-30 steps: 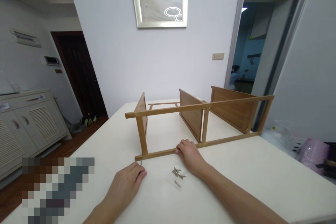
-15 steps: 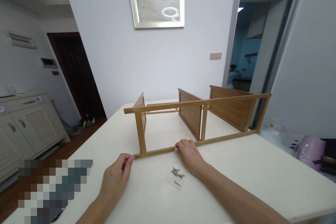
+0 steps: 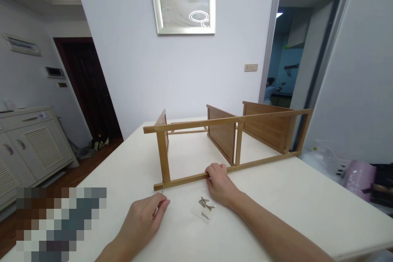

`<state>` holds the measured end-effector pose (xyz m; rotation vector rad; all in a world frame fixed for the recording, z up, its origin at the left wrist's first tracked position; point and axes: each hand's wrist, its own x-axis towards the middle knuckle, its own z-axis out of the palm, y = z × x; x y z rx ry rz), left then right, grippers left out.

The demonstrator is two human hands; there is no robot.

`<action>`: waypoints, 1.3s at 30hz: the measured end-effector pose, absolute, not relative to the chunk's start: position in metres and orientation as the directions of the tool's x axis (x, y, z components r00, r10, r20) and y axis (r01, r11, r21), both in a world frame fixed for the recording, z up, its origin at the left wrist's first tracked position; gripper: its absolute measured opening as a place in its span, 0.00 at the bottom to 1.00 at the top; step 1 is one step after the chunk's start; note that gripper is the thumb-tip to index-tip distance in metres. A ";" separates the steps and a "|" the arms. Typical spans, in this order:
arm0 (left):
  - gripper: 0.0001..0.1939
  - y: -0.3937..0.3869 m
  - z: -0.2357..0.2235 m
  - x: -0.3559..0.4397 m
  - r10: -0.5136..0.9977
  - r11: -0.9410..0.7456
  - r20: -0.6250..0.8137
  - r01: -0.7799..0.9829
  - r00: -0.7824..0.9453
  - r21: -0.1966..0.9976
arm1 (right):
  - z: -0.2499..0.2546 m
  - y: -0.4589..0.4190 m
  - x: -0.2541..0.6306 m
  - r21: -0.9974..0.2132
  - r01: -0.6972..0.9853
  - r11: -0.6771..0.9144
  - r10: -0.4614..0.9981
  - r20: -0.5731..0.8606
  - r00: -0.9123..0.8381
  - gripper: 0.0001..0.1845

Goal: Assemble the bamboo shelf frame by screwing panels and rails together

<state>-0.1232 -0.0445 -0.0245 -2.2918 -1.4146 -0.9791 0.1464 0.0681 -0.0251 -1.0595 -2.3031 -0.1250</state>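
Note:
A wooden shelf rack (image 3: 190, 124) lies on its side on the white table, with three panels standing across its rails. My left hand (image 3: 149, 215) pinches a thin metal rod (image 3: 163, 189) just in front of the near rail's left end. The rod's tip meets the rail below the end crosspiece; its lower part is hidden by my fingers. Farther right, my right hand (image 3: 220, 180) has its fingers curled over the same near rail. Several screws (image 3: 202, 202) lie on a small clear plastic bag (image 3: 198, 214) between my hands.
The white table (image 3: 276, 200) has its right edge near a purple roll (image 3: 359, 180) and a clear plastic bin (image 3: 328, 151). A framed picture (image 3: 186, 32) hangs on the wall behind. At left stands a cream cabinet (image 3: 46, 143); a doorway (image 3: 285, 57) opens at right.
My left hand has moved right and slightly down from the rail's end, and the thin metal rod now shows at its fingertips. My right hand stays on the rail.

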 end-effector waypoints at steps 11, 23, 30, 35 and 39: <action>0.07 -0.046 -0.027 -0.118 0.696 -0.520 0.594 0.854 0.403 0.030 | -0.014 0.068 0.145 -0.096 0.853 0.512 0.708 0.610 -0.356 0.07; 0.08 -0.043 -0.027 -0.116 0.660 -0.523 0.620 0.852 0.423 -0.024 | -0.024 0.067 0.142 -0.008 0.903 0.429 0.758 0.546 -0.356 0.11; 0.09 -0.042 -0.028 -0.114 0.637 -0.521 0.641 0.852 0.428 -0.051 | -0.024 0.066 0.137 -0.010 0.906 0.423 0.758 0.552 -0.348 0.25; 0.08 -0.040 -0.028 -0.115 0.627 -0.527 0.652 0.849 0.427 -0.049 | -0.027 0.067 0.137 0.000 0.890 0.456 0.746 0.545 -0.382 0.21; 0.08 -0.037 -0.034 -0.117 0.645 -0.529 0.646 0.849 0.408 -0.008 | -0.028 0.070 0.138 -0.018 0.883 0.470 0.749 0.537 -0.388 0.18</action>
